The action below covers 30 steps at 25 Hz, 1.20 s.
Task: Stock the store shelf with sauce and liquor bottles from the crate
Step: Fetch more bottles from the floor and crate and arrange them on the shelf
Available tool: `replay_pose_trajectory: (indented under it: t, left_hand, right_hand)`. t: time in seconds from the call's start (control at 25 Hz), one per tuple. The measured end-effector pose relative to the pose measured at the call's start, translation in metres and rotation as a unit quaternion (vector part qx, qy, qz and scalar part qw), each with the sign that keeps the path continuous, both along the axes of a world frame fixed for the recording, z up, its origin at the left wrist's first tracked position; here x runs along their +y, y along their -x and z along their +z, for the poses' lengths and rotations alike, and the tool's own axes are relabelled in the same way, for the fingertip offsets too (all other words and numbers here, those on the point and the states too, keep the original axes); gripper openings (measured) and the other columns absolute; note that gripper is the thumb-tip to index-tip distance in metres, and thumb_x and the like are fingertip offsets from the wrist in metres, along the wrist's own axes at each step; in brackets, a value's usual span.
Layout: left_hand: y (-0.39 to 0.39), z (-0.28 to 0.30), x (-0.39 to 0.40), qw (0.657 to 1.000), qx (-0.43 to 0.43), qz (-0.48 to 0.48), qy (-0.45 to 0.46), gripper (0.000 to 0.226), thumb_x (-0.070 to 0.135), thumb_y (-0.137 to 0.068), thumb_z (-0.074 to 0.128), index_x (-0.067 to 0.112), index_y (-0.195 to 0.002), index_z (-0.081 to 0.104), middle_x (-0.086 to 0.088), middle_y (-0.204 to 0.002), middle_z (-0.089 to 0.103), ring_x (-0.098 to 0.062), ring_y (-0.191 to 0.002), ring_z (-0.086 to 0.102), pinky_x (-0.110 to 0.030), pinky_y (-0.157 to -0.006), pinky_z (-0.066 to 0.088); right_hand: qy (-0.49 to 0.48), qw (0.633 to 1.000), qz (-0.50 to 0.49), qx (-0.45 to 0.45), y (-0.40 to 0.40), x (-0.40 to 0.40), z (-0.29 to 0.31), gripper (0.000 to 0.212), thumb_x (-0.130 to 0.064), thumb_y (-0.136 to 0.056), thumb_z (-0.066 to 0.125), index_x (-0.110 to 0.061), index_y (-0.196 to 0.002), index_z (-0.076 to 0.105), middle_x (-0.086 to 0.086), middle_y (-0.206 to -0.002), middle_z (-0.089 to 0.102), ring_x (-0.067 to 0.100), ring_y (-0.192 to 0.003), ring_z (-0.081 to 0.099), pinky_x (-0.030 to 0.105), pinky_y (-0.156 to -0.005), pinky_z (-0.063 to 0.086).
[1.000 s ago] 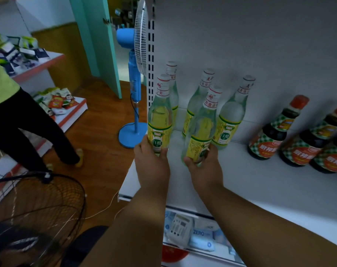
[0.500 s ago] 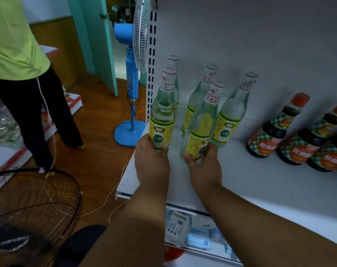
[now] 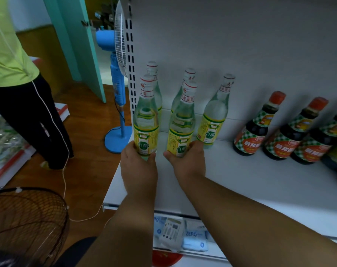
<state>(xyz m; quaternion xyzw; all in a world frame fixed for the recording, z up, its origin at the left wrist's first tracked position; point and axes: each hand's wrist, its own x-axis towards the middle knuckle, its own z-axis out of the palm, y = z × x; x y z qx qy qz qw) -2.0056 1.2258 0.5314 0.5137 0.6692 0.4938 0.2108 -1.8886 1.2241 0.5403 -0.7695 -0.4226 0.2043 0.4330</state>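
While we are setting two clear bottles down near the shelf's (image 3: 240, 180) left end, our left hand (image 3: 138, 170) is wrapping the base of the left bottle (image 3: 146, 120) and our right hand (image 3: 187, 162) is gripping the right bottle (image 3: 181, 128). We should be lowering both upright, just in front of the back row (image 3: 213, 120), keeping clear of the dark sauce bottles (image 3: 256, 130) farther right.

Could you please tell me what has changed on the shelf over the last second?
Little: the left hand and right hand still grip one clear bottle each, and, at the shelf front. The three clear bottles behind and the dark sauce bottles stayed put.
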Motion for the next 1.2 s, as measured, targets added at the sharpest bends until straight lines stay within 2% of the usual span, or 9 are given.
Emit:
replay_pose_trajectory:
  t: [0.08,0.16,0.28,0.36,0.44,0.68,1.04,1.12,1.2]
  left_hand:
    - [0.000,-0.001,0.000,1.000,0.000,0.003,-0.004,0.059,0.027,-0.079,0.079,0.013,-0.129,0.050,-0.005,-0.121,0.055,-0.024,-0.114,0.055,-0.032,-0.086,0.042]
    - [-0.001,-0.001,0.000,1.000,0.001,0.002,-0.001,0.058,0.027,-0.079,0.078,0.013,-0.128,0.050,-0.004,-0.121,0.055,-0.023,-0.113,0.055,-0.032,-0.087,0.043]
    - [-0.001,-0.001,0.001,1.000,0.004,0.003,0.001,0.059,0.028,-0.079,0.078,0.014,-0.129,0.050,-0.004,-0.122,0.055,-0.022,-0.114,0.055,-0.033,-0.087,0.044]
    - [0.000,-0.002,0.001,1.000,0.006,0.003,0.001,0.059,0.027,-0.079,0.078,0.013,-0.129,0.050,-0.004,-0.122,0.055,-0.023,-0.114,0.056,-0.035,-0.088,0.046]
    - [0.000,-0.002,0.001,1.000,0.004,0.001,0.000,0.059,0.026,-0.079,0.079,0.014,-0.129,0.050,-0.004,-0.122,0.056,-0.023,-0.113,0.056,-0.036,-0.088,0.046]
    - [0.000,-0.001,0.001,1.000,0.002,0.001,0.004,0.057,0.025,-0.078,0.079,0.014,-0.127,0.052,-0.004,-0.119,0.056,-0.024,-0.111,0.057,-0.037,-0.087,0.047]
    - [0.000,0.000,0.001,1.000,0.015,0.003,0.007,0.057,0.026,-0.079,0.078,0.014,-0.127,0.051,-0.003,-0.120,0.056,-0.022,-0.113,0.056,-0.041,-0.090,0.050]
    - [-0.001,0.001,0.001,1.000,0.021,0.001,0.006,0.058,0.026,-0.078,0.078,0.013,-0.128,0.051,-0.005,-0.121,0.056,-0.022,-0.114,0.055,-0.040,-0.090,0.049]
    - [-0.001,0.004,-0.001,1.000,0.028,-0.001,0.013,0.063,0.023,-0.077,0.079,0.010,-0.131,0.049,-0.009,-0.124,0.055,-0.026,-0.117,0.054,-0.040,-0.091,0.047]
  right_hand:
    - [0.007,0.999,-0.005,-0.035,0.004,0.000,0.000,0.084,-0.057,-0.059,0.083,-0.016,-0.121,0.043,0.007,-0.122,0.057,0.030,-0.114,0.058,0.047,-0.093,0.050]
    - [0.008,0.998,0.018,-0.056,0.005,-0.002,-0.005,0.085,-0.057,-0.068,0.076,-0.018,-0.134,0.040,0.005,-0.129,0.057,0.030,-0.119,0.056,0.048,-0.098,0.047]
    - [0.005,0.999,0.025,-0.030,0.003,-0.004,-0.008,0.070,-0.052,-0.068,0.077,-0.026,-0.124,0.044,-0.001,-0.120,0.064,0.027,-0.111,0.062,0.047,-0.095,0.049]
    - [-0.004,1.000,0.007,-0.014,0.002,-0.003,-0.010,0.068,-0.055,-0.060,0.080,-0.028,-0.112,0.046,-0.002,-0.111,0.067,0.026,-0.104,0.065,0.046,-0.089,0.053]
    - [-0.010,1.000,0.007,-0.008,0.003,-0.004,-0.011,0.069,-0.058,-0.056,0.080,-0.030,-0.109,0.045,-0.002,-0.109,0.067,0.024,-0.102,0.065,0.046,-0.086,0.054]
    - [-0.022,0.999,0.027,-0.005,-0.003,-0.007,-0.012,0.066,-0.046,-0.063,0.085,-0.025,-0.113,0.047,0.000,-0.112,0.066,0.024,-0.105,0.064,0.046,-0.087,0.054]
    - [-0.011,0.999,0.046,-0.017,-0.003,-0.005,-0.012,0.071,-0.046,-0.066,0.082,-0.021,-0.122,0.045,0.003,-0.118,0.064,0.028,-0.110,0.062,0.048,-0.091,0.051]
    - [-0.002,0.999,0.050,-0.003,-0.004,-0.007,-0.006,0.077,-0.044,-0.064,0.084,-0.019,-0.125,0.044,0.005,-0.121,0.062,0.028,-0.113,0.061,0.046,-0.093,0.051]
    - [0.010,0.998,0.061,0.009,-0.008,-0.016,0.003,0.089,-0.044,-0.065,0.085,-0.017,-0.137,0.038,0.008,-0.133,0.056,0.028,-0.123,0.056,0.045,-0.099,0.049]
